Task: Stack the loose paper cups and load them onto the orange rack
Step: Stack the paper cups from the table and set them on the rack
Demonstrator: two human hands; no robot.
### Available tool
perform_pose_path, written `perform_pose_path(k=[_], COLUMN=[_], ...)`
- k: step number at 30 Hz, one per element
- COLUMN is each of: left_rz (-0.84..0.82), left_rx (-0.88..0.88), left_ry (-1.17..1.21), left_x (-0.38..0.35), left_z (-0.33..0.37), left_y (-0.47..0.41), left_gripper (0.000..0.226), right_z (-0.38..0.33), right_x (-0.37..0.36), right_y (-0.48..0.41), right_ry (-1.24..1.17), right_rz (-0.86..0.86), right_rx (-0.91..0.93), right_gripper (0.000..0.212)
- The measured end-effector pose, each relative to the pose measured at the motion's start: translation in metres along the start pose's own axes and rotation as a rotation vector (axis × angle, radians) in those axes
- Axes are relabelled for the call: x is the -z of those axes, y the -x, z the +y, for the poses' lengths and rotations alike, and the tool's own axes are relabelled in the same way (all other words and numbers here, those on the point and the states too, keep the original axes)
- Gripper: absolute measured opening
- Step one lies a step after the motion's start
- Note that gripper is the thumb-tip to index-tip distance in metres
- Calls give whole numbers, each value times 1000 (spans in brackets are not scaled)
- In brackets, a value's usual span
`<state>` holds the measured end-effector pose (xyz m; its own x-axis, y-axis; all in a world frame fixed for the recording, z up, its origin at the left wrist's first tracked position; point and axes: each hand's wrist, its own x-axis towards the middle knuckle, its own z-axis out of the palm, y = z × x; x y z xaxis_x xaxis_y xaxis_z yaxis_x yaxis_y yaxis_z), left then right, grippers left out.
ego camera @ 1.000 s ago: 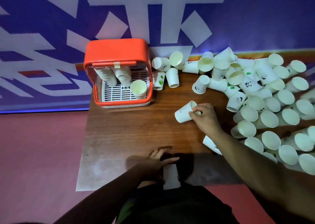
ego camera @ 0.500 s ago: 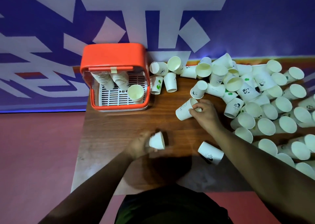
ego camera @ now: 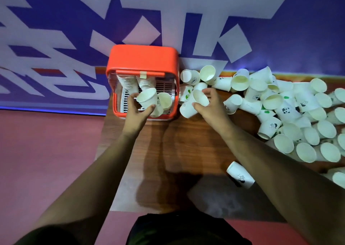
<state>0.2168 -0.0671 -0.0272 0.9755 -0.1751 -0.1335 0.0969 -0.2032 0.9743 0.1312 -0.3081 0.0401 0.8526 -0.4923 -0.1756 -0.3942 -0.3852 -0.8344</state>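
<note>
Pile of cups (ego camera: 291,114): it extends past the right edge, where the outermost cups are cut off. Lower cups are covered by those above. The prints are too small to read.

Two stacks (ego camera: 128,84) in the orange rack (ego camera: 141,58): the upper ends are hidden behind the front bar (ego camera: 130,72), so the cup count cannot be told.

Left hand (ego camera: 137,112): it covers part of the rack's near rim and the underside of the left cup (ego camera: 147,98) that it grips. The left cup half hides a rack cup (ego camera: 165,100).

Right hand (ego camera: 211,106): the palm and part of the fingers are hidden behind the right cup (ego camera: 189,109) that it grips.

Both forearms are cut off at the bottom edge.

Table (ego camera: 168,151): the right part is buried under the pile, and dark clothing (ego camera: 177,229) covers the near edge.
</note>
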Motion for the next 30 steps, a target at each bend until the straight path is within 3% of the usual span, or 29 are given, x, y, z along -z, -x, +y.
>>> perform_pose_path(k=[7,12,21,26,30], left_rz=[-113,-179,-293,-472,-385], left_rx=[-47,-118,-141,4,204], left_ry=[-39,-33,-416,-330,-97], left_x=[-11,-17,-16,-2,7], left_z=[3,1,-27,-36,-24], left_y=[-29,-43,-59,-63,-62], left_gripper=[78,73,80,90,58], right_z=[-8,2,-13,-31,-34], right_x=[-11,-19,-43,-68,-90], right_y=[-5,-7,-18,-25,-29], right_ry=[17,8,-22,-48,67], right_rz=[23,62,130,90,55], right_rx=[-9,-15,-21,5,62], right_gripper=[59,57,60,67,67])
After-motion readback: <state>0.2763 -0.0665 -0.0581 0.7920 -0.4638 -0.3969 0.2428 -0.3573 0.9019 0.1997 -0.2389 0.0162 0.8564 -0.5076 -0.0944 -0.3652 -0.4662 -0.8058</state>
